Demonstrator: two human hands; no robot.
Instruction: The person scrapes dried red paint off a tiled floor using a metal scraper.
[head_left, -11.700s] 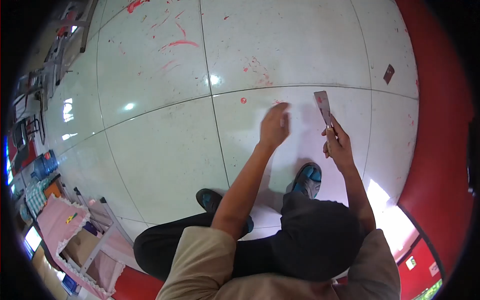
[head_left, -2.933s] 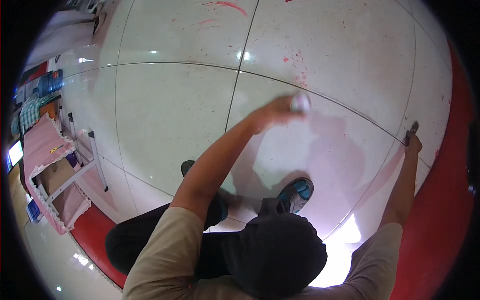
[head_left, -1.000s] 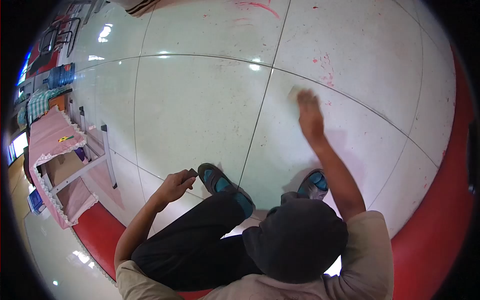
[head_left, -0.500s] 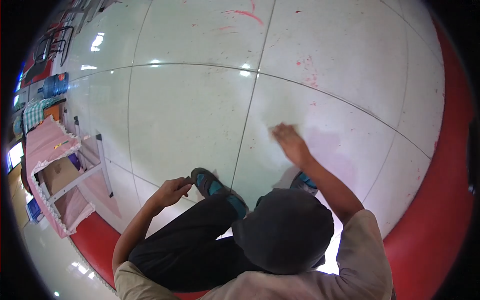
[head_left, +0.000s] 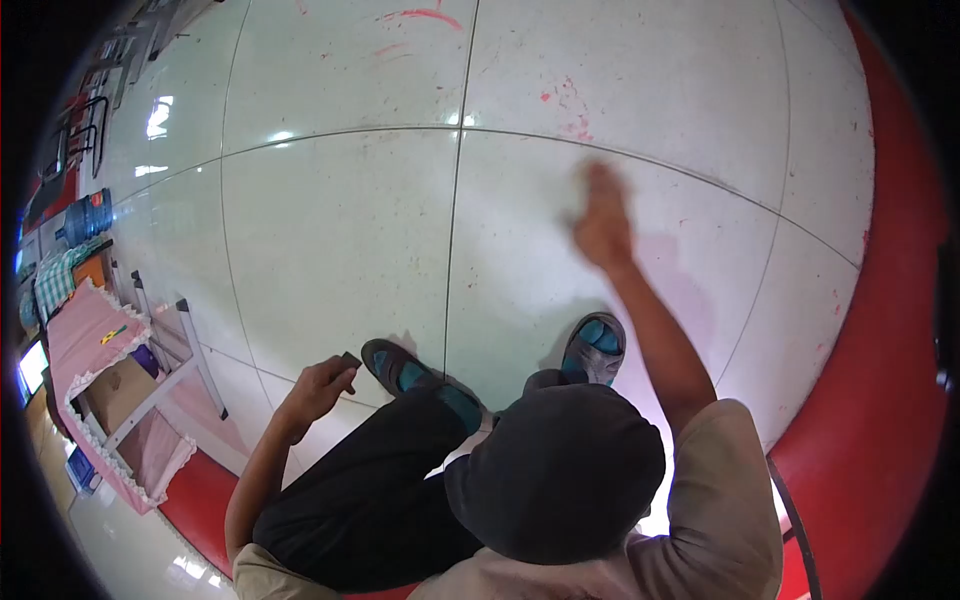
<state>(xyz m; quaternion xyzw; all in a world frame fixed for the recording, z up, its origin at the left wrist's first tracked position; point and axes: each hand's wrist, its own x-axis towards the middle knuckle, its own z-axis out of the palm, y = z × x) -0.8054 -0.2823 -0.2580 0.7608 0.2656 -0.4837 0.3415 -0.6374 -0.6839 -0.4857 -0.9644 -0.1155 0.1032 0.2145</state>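
Note:
My left hand (head_left: 318, 388) is closed round a small dark flat-sided piece (head_left: 350, 360), whose end sticks out past the thumb and fingers; its kind does not show. It hovers just left of a grey shoe (head_left: 395, 368) with a teal sock. Above the pale tiled floor (head_left: 340, 230) my right hand (head_left: 604, 215) is stretched forward and smeared by motion. Whether its fingers hold anything cannot be made out. Ahead of that hand, red marks (head_left: 575, 110) dot the tile, and a curved red streak (head_left: 425, 17) lies farther off.
A table with a pink frilled cloth (head_left: 85, 325) and grey metal legs stands at left. Behind it is a blue water bottle (head_left: 88, 218). A red surface (head_left: 890, 400) runs along the right. My other shoe (head_left: 595, 350) rests on the floor below my right hand.
My right hand has swung forward over the floor, towards the red marks. My left hand has shifted slightly left with the dark piece still in it. The view has turned a little.

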